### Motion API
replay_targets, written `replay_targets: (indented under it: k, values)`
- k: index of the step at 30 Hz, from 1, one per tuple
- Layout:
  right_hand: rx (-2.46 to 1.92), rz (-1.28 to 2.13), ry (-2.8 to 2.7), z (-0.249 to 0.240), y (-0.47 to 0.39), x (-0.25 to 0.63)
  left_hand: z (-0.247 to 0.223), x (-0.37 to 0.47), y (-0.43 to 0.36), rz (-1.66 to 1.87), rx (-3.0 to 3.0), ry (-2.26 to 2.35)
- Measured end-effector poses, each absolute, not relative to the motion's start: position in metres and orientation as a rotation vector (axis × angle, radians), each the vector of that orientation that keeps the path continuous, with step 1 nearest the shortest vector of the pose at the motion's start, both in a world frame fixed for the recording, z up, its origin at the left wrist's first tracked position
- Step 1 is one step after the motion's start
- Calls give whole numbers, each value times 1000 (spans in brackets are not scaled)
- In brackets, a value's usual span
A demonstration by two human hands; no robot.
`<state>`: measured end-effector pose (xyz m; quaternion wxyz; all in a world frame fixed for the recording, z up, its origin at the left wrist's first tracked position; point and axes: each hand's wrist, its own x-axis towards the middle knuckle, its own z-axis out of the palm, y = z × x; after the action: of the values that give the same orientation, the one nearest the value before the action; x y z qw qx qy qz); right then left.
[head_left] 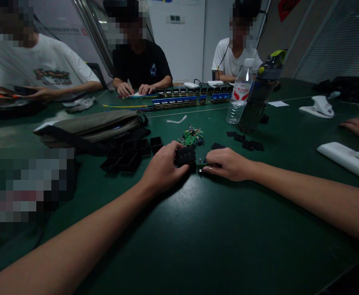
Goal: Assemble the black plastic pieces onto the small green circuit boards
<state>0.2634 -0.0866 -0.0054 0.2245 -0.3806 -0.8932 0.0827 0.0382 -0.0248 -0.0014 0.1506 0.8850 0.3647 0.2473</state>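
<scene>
My left hand (166, 166) is closed around a small black plastic box (185, 155) with raised letters on its side. Just to the right, my right hand (225, 163) pinches a small green circuit board (200, 167), held apart from the box by a narrow gap. Behind both hands lies a heap of green circuit boards (192, 136) with wires and parts on them. Several open black boxes (127, 157) are grouped left of my left hand. Flat black pieces (248, 143) lie beyond my right hand, one of them partly hidden behind it.
A grey-green bag (96, 123) lies at the left. A clear water bottle (239, 96) and a dark bottle (259, 96) stand at the back right. White plastic parts (348, 159) sit on the right. Rows of blue modules (179, 100) stretch across the back, where three people sit.
</scene>
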Motion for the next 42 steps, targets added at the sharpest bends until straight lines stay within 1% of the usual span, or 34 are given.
replay_targets:
  k: [42]
  values:
    - [-1086, 257, -2479, -4, -86, 263, -1, 38, -25, 708, 2529, 1044]
